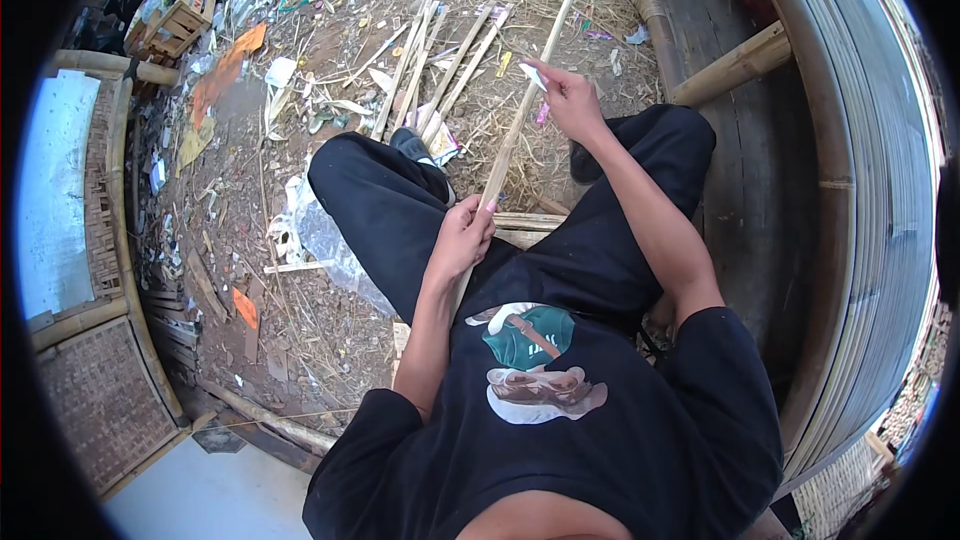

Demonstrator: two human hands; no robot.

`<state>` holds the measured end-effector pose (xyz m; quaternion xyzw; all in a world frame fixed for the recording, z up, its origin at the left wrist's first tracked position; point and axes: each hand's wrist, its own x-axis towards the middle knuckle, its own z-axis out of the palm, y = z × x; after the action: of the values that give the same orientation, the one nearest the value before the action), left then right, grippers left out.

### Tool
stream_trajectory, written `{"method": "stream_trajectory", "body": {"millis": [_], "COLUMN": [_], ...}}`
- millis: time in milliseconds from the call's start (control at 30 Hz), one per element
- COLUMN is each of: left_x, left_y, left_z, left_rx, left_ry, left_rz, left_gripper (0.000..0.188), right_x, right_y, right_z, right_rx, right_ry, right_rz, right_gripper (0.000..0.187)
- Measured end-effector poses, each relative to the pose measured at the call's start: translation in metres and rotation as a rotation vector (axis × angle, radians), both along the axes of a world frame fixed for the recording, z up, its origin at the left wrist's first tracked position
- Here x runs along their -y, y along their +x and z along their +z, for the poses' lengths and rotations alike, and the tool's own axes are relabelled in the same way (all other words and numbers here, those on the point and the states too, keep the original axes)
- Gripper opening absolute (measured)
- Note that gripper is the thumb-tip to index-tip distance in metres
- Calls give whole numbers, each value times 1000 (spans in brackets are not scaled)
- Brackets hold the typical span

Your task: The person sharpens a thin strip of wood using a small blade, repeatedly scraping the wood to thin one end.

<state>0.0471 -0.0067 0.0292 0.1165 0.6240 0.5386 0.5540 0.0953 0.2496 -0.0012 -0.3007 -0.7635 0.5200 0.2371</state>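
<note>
A long, pale bamboo strip (pixel 513 132) slants from my lap up past the top of the view. Near its lower end my left hand (pixel 463 240) is closed around it, with the thumb along the strip. Farther up, my right hand (pixel 570 105) pinches a small white folded piece (pixel 534 77) and holds it at the strip. Whether that piece is paper or cloth I cannot tell. The fingers of my right hand partly hide where the piece meets the strip.
Several cut bamboo strips (pixel 455 68) lie on the littered ground ahead. Clear plastic (pixel 335 258) lies beside my left knee. A wooden crate (pixel 182 5) stands at the far left. To my right is a bamboo frame (pixel 835 180); a woven panel (pixel 110 405) stands at left.
</note>
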Motion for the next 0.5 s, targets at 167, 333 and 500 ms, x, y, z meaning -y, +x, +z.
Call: {"method": "stream_trajectory", "body": {"millis": [167, 333, 500], "left_x": [-1, -3, -2], "left_y": [-1, -2, -2], "left_z": [-1, -2, -6], "left_rx": [62, 50, 59], "left_ry": [29, 8, -2], "left_rz": [13, 45, 52], "left_gripper": [20, 19, 20], "right_x": [-22, -15, -1], "right_y": [-7, -16, -8], "right_z": [-4, -17, -1], "right_rx": [48, 2, 176], "right_ry": [158, 290, 100], "right_rz": [50, 48, 98], "right_gripper": [36, 37, 38]}}
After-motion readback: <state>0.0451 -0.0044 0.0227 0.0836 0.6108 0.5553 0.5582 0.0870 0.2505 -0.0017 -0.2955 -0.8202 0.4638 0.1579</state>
